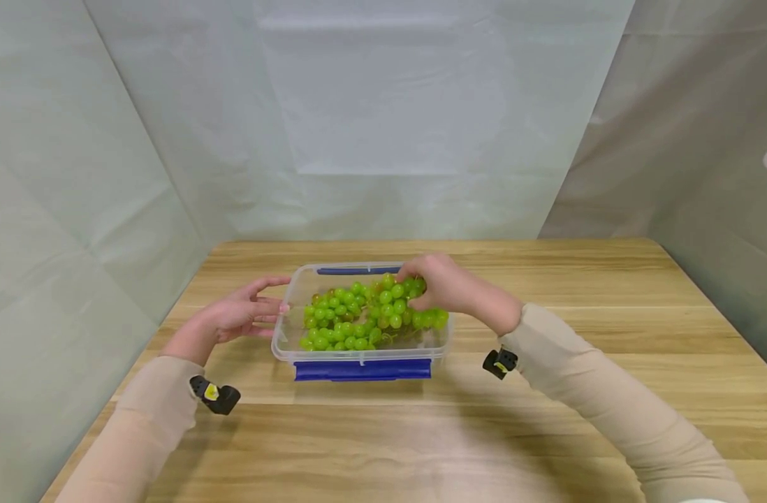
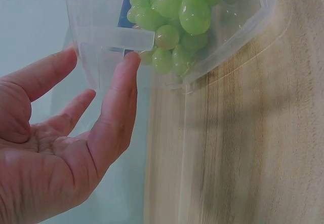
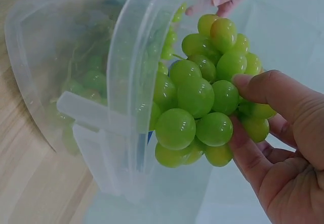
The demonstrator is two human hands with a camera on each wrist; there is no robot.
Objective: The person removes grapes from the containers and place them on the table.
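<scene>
The right hand (image 1: 443,283) gripped a bunch of green grapes (image 1: 371,314) at the clear container (image 1: 283,335) (blue-clipped, on the worktop (image 1: 547,419)); the left hand (image 1: 239,316), fingers straight, touched its side.

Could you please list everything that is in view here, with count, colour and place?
box: one, clear plastic with blue clips, mid-table.
grapes: one big bunch, green, lying in the box, its right end over the rim.
table: one, light wood, under everything.
backdrop: pale grey sheeting, behind and at both sides.
wrist cameras: two, black with yellow, one on each wrist.
sleeves: two, beige, on both forearms.
left hand: one, fingers straight, tips against the box's left wall.
right hand: one, fingers curled round the grapes' right end.
</scene>
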